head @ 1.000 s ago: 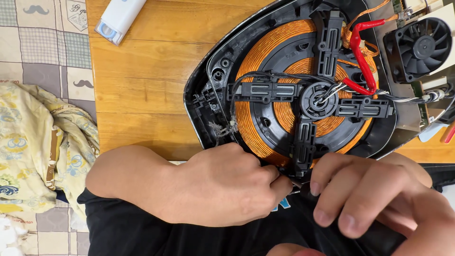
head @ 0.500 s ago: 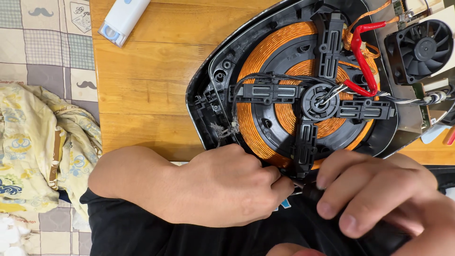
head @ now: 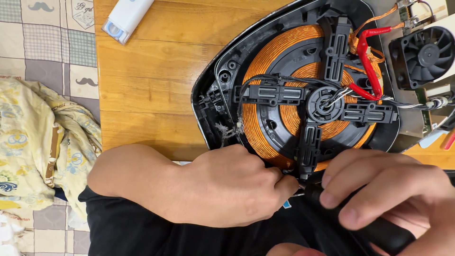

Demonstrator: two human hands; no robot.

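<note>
Hands are meeting at the near rim of the opened induction cooker (head: pixel 222 90), which is lying on the wooden table (head: pixel 142 85). Right hand (head: pixel 388 194) is wrapping its fingers closed around the black handle of a screwdriver (head: pixel 374 230), tip pointing toward the lower arm of the black cross bracket (head: pixel 308 147) over the copper coil (head: pixel 265 71). Left hand (head: pixel 227 187) is curling beside the tip, fingertips pinched together; whether they are holding anything cannot be told. Black fan (head: pixel 426 54) is sitting at upper right.
</note>
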